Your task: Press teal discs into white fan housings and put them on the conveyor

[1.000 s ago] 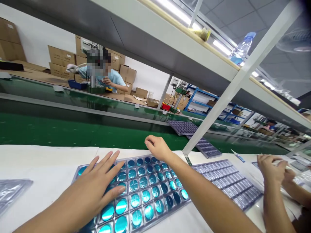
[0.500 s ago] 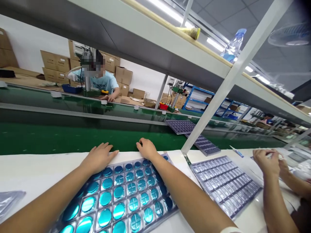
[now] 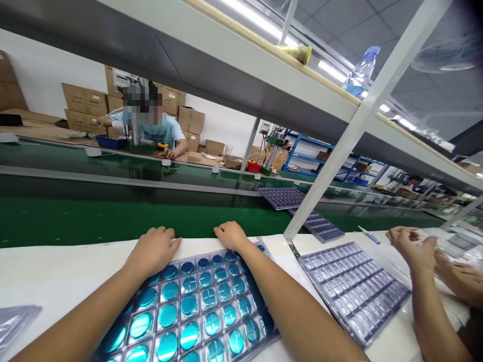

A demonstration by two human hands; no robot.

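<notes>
Head view: the left hand [image 3: 153, 251] and right hand [image 3: 231, 236] are resting open, fingers loosely curved, clenching and grasping nothing. A blister tray [image 3: 273, 334] of round teal discs [image 3: 168, 314] is lying on the white-covered worktop [image 3: 64, 271], on the wearer's side of both hands. Its long axis appears to be running toward the wearer, but the frame is cutting off the near end, so I cannot confirm this. Both hands are sitting at the tray's far edge, with the right hand nearer its far right corner and the left nearer the far left part. Both forearms are reaching across the tray. To the right, a tray of small silver parts [image 3: 354, 294] is lying on the worktop, clear of the right hand. A co-worker's hands [image 3: 411, 249] are working beyond it. Behind everything, a green conveyor belt [image 3: 94, 218] is carrying two dark trays [image 3: 281, 197].
</notes>
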